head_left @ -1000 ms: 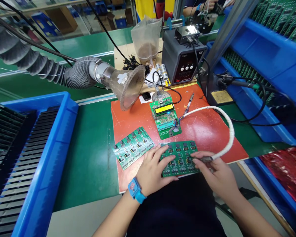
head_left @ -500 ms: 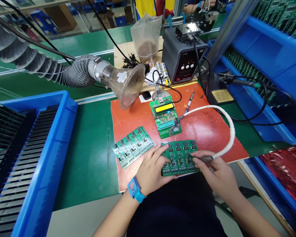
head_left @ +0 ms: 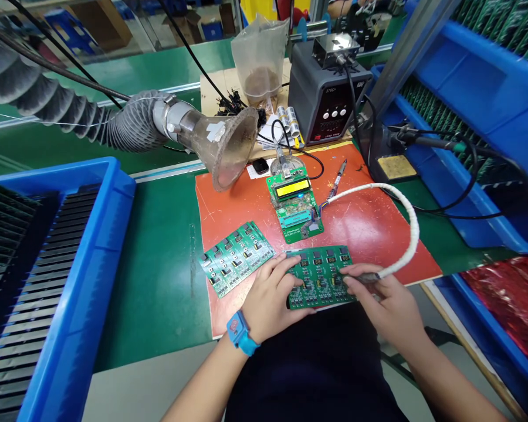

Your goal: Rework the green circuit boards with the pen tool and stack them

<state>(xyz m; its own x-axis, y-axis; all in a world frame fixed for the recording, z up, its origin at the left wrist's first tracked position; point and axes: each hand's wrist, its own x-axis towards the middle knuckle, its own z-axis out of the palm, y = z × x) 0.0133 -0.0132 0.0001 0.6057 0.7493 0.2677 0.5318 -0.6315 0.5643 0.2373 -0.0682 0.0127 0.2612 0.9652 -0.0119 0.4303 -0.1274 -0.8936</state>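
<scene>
The green circuit board [head_left: 320, 276] lies at the near edge of the orange mat [head_left: 369, 234], its long axis running left to right across the view and its row of four small digital displays along the far side. The left hand [head_left: 268, 287] rests on the board's left end, fingers spread and pressing it flat, with a blue wristband [head_left: 240, 333] on that wrist. The right hand [head_left: 385, 305] has its fingers drawn together, pinching a dark probe [head_left: 364, 278] over the board's right end; the fingers hide its tip, so I can't be sure it touches the board. The step in hand looks like checking this board with the probe, which seems to call for holding it steady and keeping the tip in place. The probe's white sleeved cable [head_left: 416, 234] loops up to the tester board [head_left: 294, 218] with a yellow display, just beyond. Another green circuit board [head_left: 235, 258] lies just left of the left hand. Further off stand a soldering station [head_left: 328, 99], a fume funnel [head_left: 231, 146] and a blue rack tray [head_left: 70, 246] on the green bench [head_left: 158, 281].
</scene>
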